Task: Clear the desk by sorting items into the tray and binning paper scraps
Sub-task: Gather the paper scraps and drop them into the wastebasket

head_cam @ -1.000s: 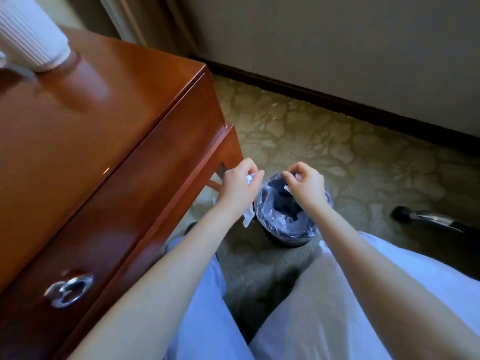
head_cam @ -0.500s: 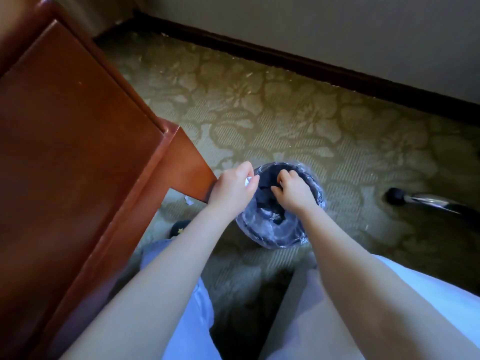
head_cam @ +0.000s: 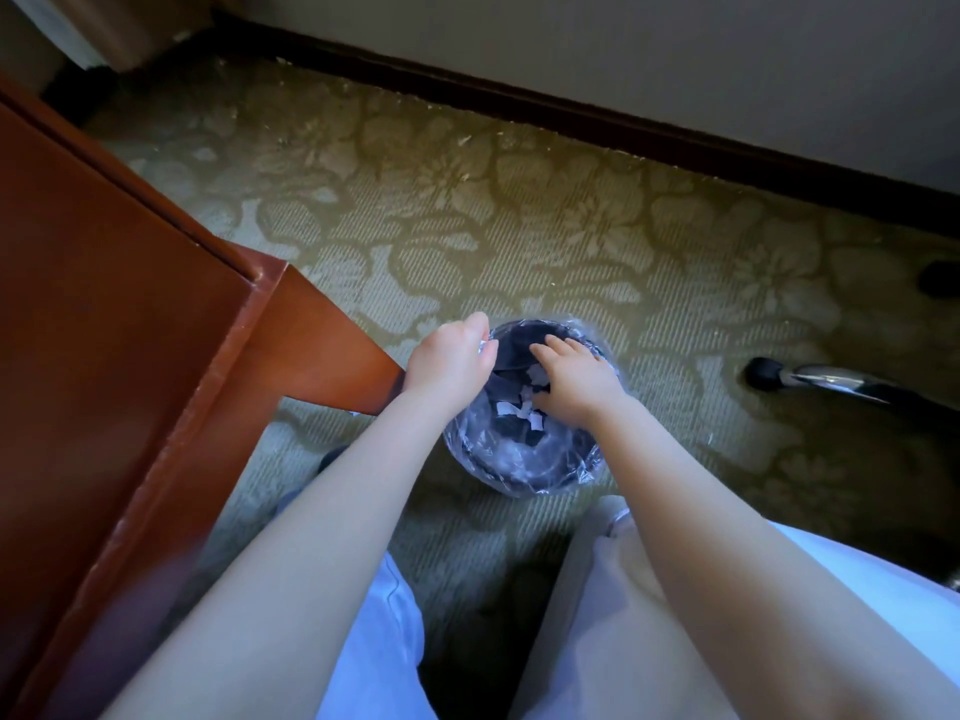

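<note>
**A:** Where are the paper scraps?

**B:** Inside the bin. Several white bits show against its dark inside, just under and beside the right hand. The bin stands on the patterned carpet, lined with a clear plastic liner that folds over the rim.

**A:** And that right hand?

**B:** Palm down over the mouth of the bin, fingers straight and close together, pointing towards the far rim. It holds nothing that I can see.

**A:** The left hand?

**B:** At the bin's left rim, close to the corner of the wooden desk. Its fingers are curled in, thumb against the forefinger, with a small pale bit at the tips. I cannot tell whether that is a scrap or the liner's edge, so I cannot say what it pinches, if anything.

**A:** Anything else around?

**B:** A chrome chair leg with a black foot lies to the right, well apart from the bin, and a dark baseboard runs along the wall. Both forearms reach down from a lap in pale clothing.
</note>
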The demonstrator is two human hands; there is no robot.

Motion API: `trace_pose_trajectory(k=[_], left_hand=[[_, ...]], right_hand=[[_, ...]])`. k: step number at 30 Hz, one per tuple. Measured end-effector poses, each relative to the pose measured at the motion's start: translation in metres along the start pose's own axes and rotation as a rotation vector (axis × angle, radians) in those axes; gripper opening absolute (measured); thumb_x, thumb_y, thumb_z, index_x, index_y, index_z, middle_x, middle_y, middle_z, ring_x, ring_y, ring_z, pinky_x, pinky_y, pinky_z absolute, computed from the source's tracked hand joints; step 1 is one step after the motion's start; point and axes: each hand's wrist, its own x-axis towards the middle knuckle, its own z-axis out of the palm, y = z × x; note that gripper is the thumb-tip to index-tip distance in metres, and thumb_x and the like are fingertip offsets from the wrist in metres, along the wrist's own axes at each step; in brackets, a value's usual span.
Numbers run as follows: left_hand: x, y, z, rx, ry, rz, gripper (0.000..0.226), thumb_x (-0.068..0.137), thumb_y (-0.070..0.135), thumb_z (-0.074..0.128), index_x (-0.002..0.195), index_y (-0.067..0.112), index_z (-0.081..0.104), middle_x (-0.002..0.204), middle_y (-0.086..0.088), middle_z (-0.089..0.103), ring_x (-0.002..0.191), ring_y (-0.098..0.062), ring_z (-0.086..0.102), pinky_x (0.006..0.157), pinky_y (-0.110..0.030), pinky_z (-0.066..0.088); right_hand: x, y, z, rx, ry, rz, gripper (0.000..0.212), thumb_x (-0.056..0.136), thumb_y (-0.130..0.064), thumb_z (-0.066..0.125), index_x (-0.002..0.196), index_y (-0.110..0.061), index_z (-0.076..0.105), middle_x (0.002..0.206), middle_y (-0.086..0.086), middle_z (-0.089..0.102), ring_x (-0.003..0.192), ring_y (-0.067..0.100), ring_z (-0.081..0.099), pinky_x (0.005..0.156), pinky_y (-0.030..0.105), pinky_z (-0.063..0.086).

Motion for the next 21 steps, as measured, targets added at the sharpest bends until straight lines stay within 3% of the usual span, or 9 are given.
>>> trace_pose_trajectory(k=[5,8,13,18,21], left_hand=[[0.019,0.016,0.012,0.112,-0.013,0.066,0.021,0.098,0.024,0.041,0.102,0.006,0.05,0.096,-0.012,0.06,0.083,-0.033,0.055,0.063,-0.036,0.041],[0.028,0.031,0.028,0.157,-0.044,0.129,0.023,0.098,0.025,0.04,0.105,0.006,0.049,0.102,-0.012,0.057,0.085,-0.033,0.055,0.064,-0.037,0.039],[0.032,0.04,0.056,0.084,-0.188,0.079,0.034,0.094,0.028,0.049,0.121,0.007,0.044,0.123,-0.011,0.044,0.115,-0.03,0.044,0.088,-0.04,0.04],[0.019,0.027,0.069,0.031,-0.371,0.016,0.065,0.092,0.031,0.053,0.145,0.011,0.022,0.152,-0.008,0.023,0.139,-0.029,0.022,0.109,-0.046,0.029],[0.013,0.019,0.065,0.073,-0.411,-0.003,0.069,0.093,0.032,0.051,0.148,0.012,0.015,0.158,-0.007,0.011,0.145,-0.027,0.009,0.115,-0.049,0.023]], right_hand=[[-0.021,0.018,-0.023,-0.005,0.043,0.039,0.065,0.091,-0.031,0.052,0.148,-0.02,0.021,0.156,0.002,0.02,0.144,0.023,0.015,0.115,0.048,0.02],[-0.026,0.029,-0.025,0.053,0.041,0.103,0.067,0.091,-0.031,0.052,0.148,-0.021,0.02,0.154,0.002,0.023,0.143,0.024,0.018,0.113,0.049,0.025],[-0.024,0.034,-0.026,0.118,0.066,0.132,0.064,0.09,-0.033,0.054,0.145,-0.02,0.025,0.149,0.004,0.031,0.139,0.026,0.026,0.108,0.048,0.033],[-0.022,0.034,-0.023,0.126,0.039,0.126,0.064,0.09,-0.032,0.054,0.146,-0.019,0.025,0.152,0.004,0.028,0.142,0.024,0.021,0.111,0.05,0.028],[-0.023,0.034,-0.022,0.117,0.005,0.131,0.067,0.091,-0.033,0.052,0.148,-0.019,0.02,0.155,0.002,0.023,0.144,0.024,0.017,0.113,0.052,0.024]])
